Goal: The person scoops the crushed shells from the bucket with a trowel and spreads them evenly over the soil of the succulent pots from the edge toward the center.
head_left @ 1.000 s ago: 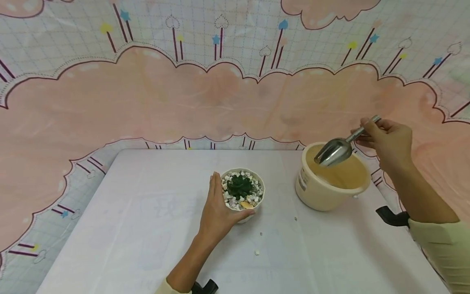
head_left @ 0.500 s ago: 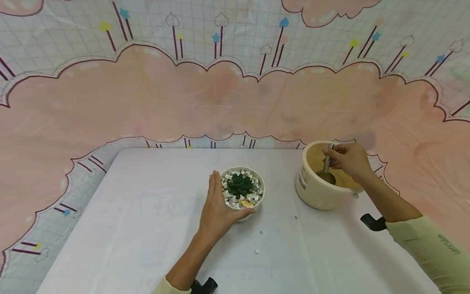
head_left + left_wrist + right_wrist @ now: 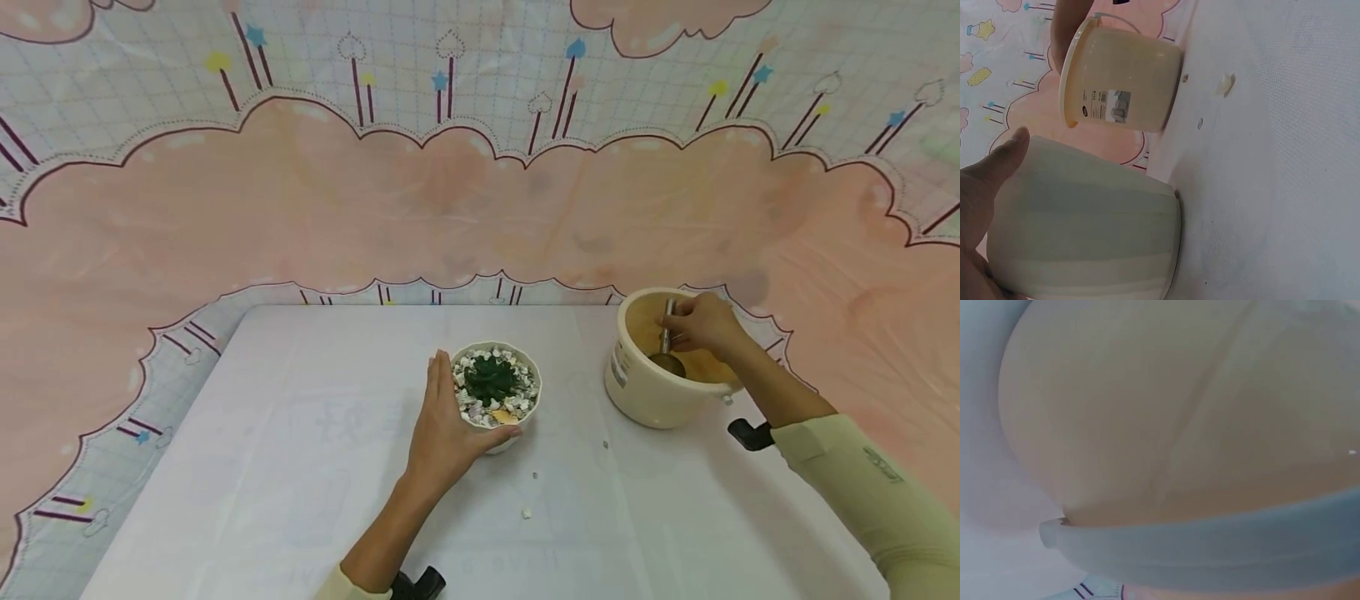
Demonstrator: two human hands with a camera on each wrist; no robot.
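My left hand [image 3: 442, 433] holds a white flowerpot [image 3: 1091, 225] round its near-left side, thumb along the front and fingers at the left. In the pot stands a dark green succulent [image 3: 490, 379], ringed by white pebbles [image 3: 480, 414] and one orange-yellow piece. To the right, my right hand [image 3: 705, 323] grips the handle of a metal scoop [image 3: 666, 337] over the mouth of a cream bucket [image 3: 652, 404]. The scoop's bowl is down inside the bucket, partly hidden by its near wall. The right wrist view shows the bucket's inner wall [image 3: 1116, 425] and rim close up.
Several small stones lie on the white table [image 3: 300, 467], among them a pale pebble [image 3: 527, 514] in front of the bucket and pot. A patterned pink and white cloth [image 3: 465, 208] hangs behind the table. The bucket has a thin handle [image 3: 1124, 20].
My right hand has brought the scoop leftward and down from above the bucket's rim into it, shifting only slightly in the last half second. The left hand and flowerpot have stayed put.
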